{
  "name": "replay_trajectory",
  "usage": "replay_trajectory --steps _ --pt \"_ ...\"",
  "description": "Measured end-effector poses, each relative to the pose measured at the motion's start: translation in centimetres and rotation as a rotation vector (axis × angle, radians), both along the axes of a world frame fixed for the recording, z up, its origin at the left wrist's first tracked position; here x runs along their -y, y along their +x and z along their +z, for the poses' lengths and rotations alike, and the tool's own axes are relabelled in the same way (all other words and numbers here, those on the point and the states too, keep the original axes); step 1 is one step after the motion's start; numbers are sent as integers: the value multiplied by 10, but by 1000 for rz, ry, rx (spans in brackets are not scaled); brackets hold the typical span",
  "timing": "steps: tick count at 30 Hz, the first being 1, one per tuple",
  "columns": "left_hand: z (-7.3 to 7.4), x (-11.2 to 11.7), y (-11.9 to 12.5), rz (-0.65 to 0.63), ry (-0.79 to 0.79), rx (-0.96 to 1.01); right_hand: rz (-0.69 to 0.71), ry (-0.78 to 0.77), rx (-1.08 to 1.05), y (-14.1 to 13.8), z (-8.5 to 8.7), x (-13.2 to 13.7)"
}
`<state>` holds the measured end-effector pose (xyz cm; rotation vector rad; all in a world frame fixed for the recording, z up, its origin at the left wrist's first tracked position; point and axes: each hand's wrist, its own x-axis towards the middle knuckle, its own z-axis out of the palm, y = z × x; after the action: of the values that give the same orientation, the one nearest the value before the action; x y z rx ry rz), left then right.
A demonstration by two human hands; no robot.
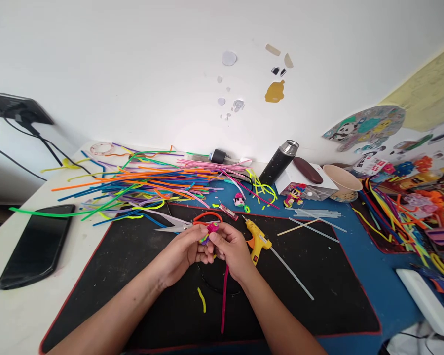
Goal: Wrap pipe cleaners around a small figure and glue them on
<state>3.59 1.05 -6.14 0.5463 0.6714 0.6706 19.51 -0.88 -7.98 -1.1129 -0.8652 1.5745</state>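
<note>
My left hand (188, 249) and my right hand (232, 248) meet over the black mat, fingers closed around a small figure of coiled pipe cleaner (212, 227) with a pink top and purple and green below. Much of the figure is hidden by my fingers. A magenta pipe cleaner (225, 301) hangs down from beneath my right hand; where its upper end goes is covered. Just right of that hand lies a yellow glue gun (258, 240) with a clear glue stick in its back. Scissors (173, 226) with orange handles lie behind my left hand. Below sits a short yellow pipe cleaner piece (202, 300).
A heap of coloured pipe cleaners (144, 180) spreads along the wall. At the back right stand a black thermos (279, 162), a finished little figure (293, 195) and a beige bowl (342, 180). Glue sticks (318, 214) lie nearby. A black phone-like device (37, 246) is on the left.
</note>
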Motion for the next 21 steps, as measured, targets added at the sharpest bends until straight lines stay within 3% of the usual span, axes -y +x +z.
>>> replay_trajectory --steps 8,17,21 --pt "0 -1 -7 -45 62 -7 -27 -38 -39 6 4 0" --pt "0 -4 -8 3 410 -349 -63 -33 -37 5 -4 1" --pt "-2 -4 -8 27 427 -398 -66 -29 -13 4 -3 1"
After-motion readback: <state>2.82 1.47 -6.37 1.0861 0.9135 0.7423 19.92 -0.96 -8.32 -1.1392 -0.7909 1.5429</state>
